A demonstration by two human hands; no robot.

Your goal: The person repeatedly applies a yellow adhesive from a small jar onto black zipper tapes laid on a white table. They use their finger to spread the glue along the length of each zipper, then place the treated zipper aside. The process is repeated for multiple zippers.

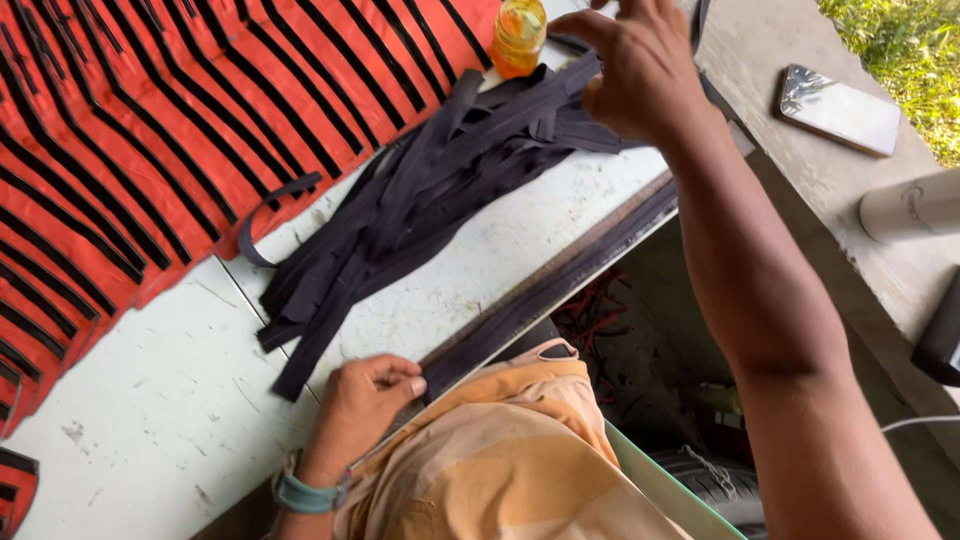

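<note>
My left hand (362, 405) pinches the near end of a long black strip (560, 280) that runs along the front edge of the white table (170, 400). My right hand (640, 70) reaches to the far end of the table, fingers closed on the far end of black strips near a heap of black strips (420, 200). A small jar of orange liquid (518, 35) stands just left of my right hand. Rows of red pieces with black strips (130, 130) cover the table's left and back.
A phone (838, 110) lies on a grey concrete ledge (800, 180) at the right. A white cylinder (910, 205) and a dark object (940, 340) sit further along it. Below the table edge are a tyre (710, 480) and red scraps (590, 320).
</note>
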